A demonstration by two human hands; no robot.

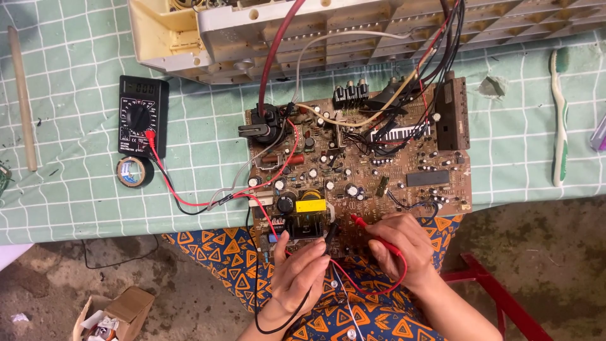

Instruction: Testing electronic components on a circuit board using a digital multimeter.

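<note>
- here, the left hand [302,271] pinches a black probe [330,235], its tip on the near edge of the board [360,161].
- the right hand [399,245] is closed around a red probe [365,222], tip down on the same edge, just right of the black one.
- the board lies flat, half on the table's near edge, half over the person's lap; wires run from it up into a cream casing [353,31] behind.
- both leads run left to the meter [143,115], which lies face up on the table with the red lead plugged in. its dial looks turned off zero, though the display is too small to tell.
- by my judgement, set-up is done and probing is under way: casing open, board out, meter wired. i see no tool for repair in hand, so any fix and closing up are left.
- the table wears a green checked cloth [76,183], with a tape roll [134,171], a wooden stick [22,98] and a toothbrush [558,120] on it.
- below is a rough concrete floor, a small open box [117,312] at left and a red frame [499,293] at right.
</note>
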